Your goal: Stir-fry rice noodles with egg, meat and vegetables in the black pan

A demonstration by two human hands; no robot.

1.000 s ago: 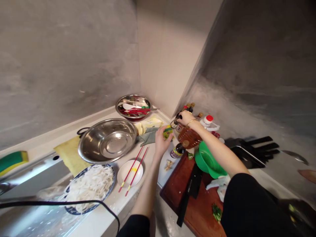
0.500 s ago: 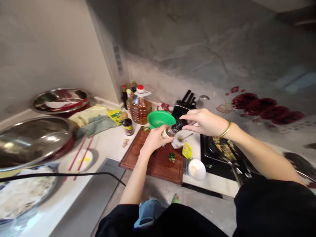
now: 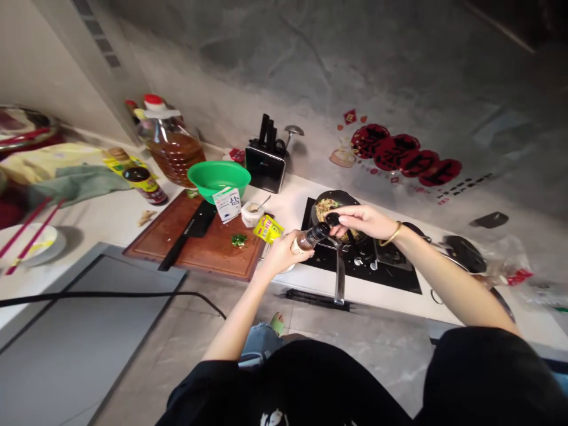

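Observation:
My left hand [image 3: 281,255] is closed round the lower body of a small glass spice bottle [image 3: 309,238], held tilted over the front edge of the counter. My right hand [image 3: 357,220] pinches the bottle's black cap [image 3: 332,219] at its upper end. Just behind the hands a black frying pan [image 3: 333,207] with cooked food sits on the black hob [image 3: 361,260], its long handle [image 3: 339,275] pointing toward me.
A wooden chopping board [image 3: 199,245] holds a black knife [image 3: 189,231], a salt carton [image 3: 226,204], chopped greens and a yellow sachet [image 3: 268,228]. Behind stand a green bowl [image 3: 219,177], an oil jug [image 3: 171,148], a sauce bottle [image 3: 144,183] and a knife block [image 3: 265,163].
The view has swung right from the sink corner to the hob. Both hands carried the spice bottle from beside the green bowl to in front of the frying pan.

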